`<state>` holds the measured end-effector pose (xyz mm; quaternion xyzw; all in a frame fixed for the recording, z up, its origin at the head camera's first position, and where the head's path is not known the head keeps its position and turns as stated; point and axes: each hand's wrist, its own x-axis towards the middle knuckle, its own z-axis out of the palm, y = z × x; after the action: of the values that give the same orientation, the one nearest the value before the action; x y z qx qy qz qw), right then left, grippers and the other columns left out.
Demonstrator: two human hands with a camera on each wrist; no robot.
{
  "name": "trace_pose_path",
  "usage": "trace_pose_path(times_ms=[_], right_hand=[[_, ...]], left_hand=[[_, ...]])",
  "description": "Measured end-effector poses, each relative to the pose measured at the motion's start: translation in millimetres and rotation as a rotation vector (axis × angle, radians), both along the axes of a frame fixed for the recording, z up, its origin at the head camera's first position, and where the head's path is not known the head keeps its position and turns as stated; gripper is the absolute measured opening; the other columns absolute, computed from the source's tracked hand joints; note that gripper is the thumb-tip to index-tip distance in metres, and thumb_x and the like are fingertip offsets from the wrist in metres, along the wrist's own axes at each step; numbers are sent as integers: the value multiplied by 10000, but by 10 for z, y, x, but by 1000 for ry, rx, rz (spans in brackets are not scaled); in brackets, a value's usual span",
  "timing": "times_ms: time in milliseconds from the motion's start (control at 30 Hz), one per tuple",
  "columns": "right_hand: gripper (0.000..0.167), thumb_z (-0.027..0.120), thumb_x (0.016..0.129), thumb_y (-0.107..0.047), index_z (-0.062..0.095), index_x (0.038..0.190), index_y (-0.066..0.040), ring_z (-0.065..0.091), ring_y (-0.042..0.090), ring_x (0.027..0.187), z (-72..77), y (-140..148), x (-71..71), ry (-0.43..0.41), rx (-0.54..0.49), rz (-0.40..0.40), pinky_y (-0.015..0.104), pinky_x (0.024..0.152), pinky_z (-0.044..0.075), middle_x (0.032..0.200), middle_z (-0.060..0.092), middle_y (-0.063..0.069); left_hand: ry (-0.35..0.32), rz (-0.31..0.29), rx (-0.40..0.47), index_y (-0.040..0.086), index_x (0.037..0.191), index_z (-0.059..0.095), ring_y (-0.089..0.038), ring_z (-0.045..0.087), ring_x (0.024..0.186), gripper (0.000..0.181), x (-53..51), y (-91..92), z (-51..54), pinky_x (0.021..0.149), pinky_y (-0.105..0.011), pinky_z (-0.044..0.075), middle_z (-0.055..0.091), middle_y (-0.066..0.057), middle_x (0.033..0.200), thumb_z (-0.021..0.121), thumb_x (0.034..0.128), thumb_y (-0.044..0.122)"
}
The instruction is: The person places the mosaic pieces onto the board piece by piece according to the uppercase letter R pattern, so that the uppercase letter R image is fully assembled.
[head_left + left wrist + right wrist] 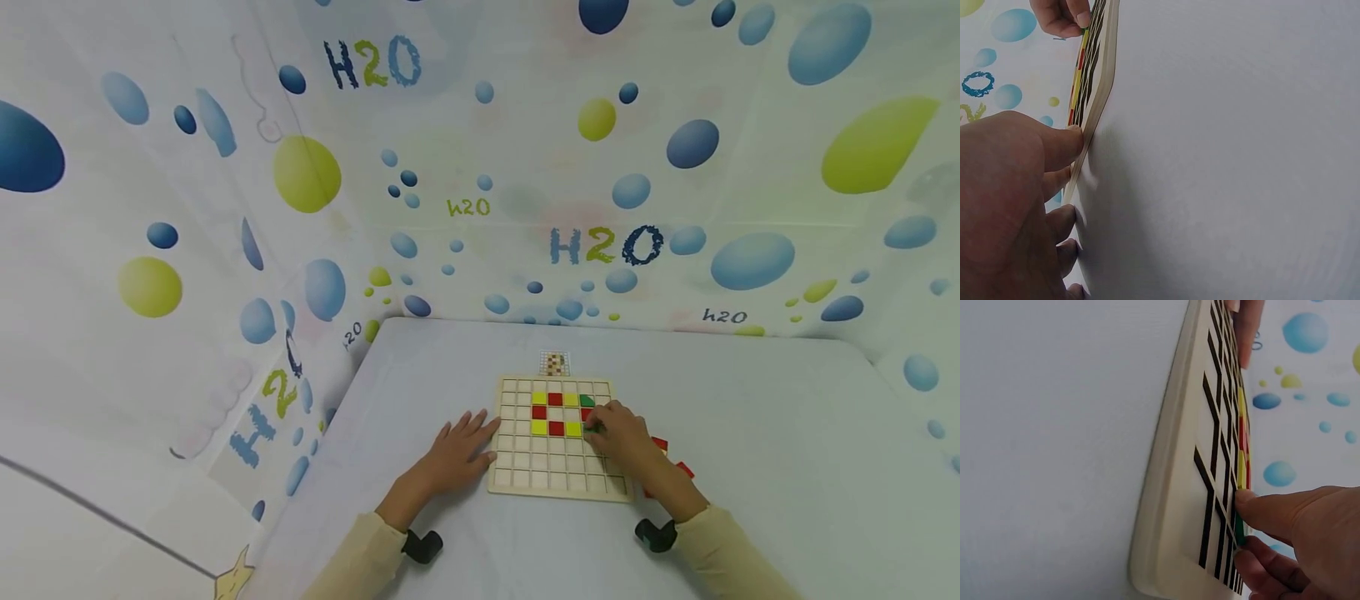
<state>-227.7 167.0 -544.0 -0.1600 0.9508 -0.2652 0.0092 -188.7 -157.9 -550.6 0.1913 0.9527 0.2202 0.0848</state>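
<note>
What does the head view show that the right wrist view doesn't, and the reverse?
Only head: a small patterned card beyond the grid board, and loose red pieces right of it. Only right wrist, plainly: the right hand pinching a green piece, edge-on. Both: the board, both hands (just fingers of the left hand at right wrist), red tiles, yellow tiles.

Right wrist view | right hand [1313, 531]: thumb and finger pinch 1 green piece [1239, 530] at the board [1172, 487], near yellow tiles [1240, 465] and red tiles [1241, 433] | board: pale, dark-gridded, steeply slanted in view, beside bare table [1054, 450] | left hand [1249, 328]: partly visible, top | wall [1335, 456]: blue spots
</note>
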Motion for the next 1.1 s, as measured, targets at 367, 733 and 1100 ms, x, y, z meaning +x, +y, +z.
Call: trace_pose_path(times_ms=[367,733,1100], right_hand=[[110,738,974,-47,718,1033,-137,610,230,978,5,51,28,-2,-41,5,527,907,463,1067,622,67],[142,719,990,-100,723,1131,-123,646,269,1012,53,137,48,20,-28,-21,531,873,479,1119,642,101],[404,765,974,-225,636,1310,-44,604,399,1151,202,670,40,-124,5,-143,552,925,574,1254,592,230]], left_hand=[[4,6,-3,201,1660,366,-411,202,1615,614,7,17,13,1265,-672,159,291,-125,1732,542,1097,371],[1,7,-8,188,1658,371,-424,211,1609,611,7,36,24,1260,-680,163,295,-135,1729,544,1097,357],[1,11,-13,189,1657,373,-417,207,1612,610,5,36,26,1264,-676,155,295,-135,1729,541,1096,361]])
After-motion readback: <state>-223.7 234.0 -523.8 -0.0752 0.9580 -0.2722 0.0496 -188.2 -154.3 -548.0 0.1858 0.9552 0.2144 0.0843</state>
